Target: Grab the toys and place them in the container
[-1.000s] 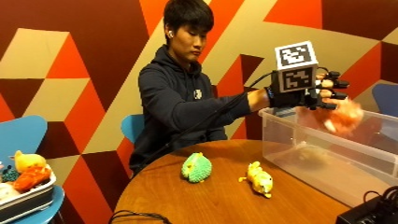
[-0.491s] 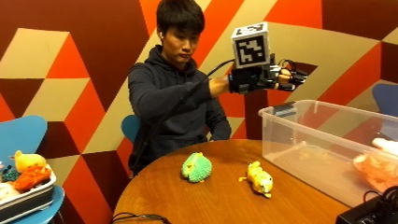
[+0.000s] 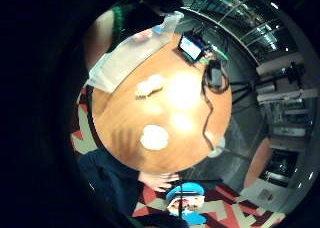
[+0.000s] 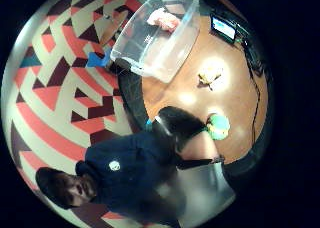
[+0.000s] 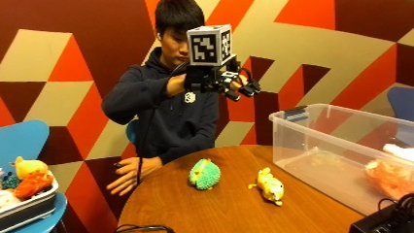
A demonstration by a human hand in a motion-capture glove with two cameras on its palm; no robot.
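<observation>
**Inspector:** State the position of your right hand.

**Me:** My gloved right hand [image 5: 223,80] is raised at chest height, well above the round wooden surface [image 5: 220,213] and well apart from every toy. My fingers [image 5: 249,88] are released – loosely bent and grasping nothing.

**Inspector:** The other hand?

**Me:** My bare left hand [image 5: 132,174] rests at the near edge of the surface, fingers spread flat.

**Inspector:** Toys outstanding?

**Me:** Two lie on the surface. A green knitted toy [image 5: 204,174] sits towards my side; a yellow knitted toy [image 5: 269,185] lies just beside it, between it and the container. They are near each other but apart. Both also show in the thumb side palm view – green one [image 4: 218,126], yellow one [image 4: 210,74].

**Inspector:** And the container?

**Me:** The clear plastic container [image 5: 304,145] stands on the surface to my left. A pink-orange soft toy [image 5: 391,174] lies inside, at the far end from me.

**Inspector:** Anything else noted?

**Me:** A grey tray [image 5: 29,208] of further soft toys rests on a blue chair [image 5: 23,141] off the surface, on my right.
</observation>
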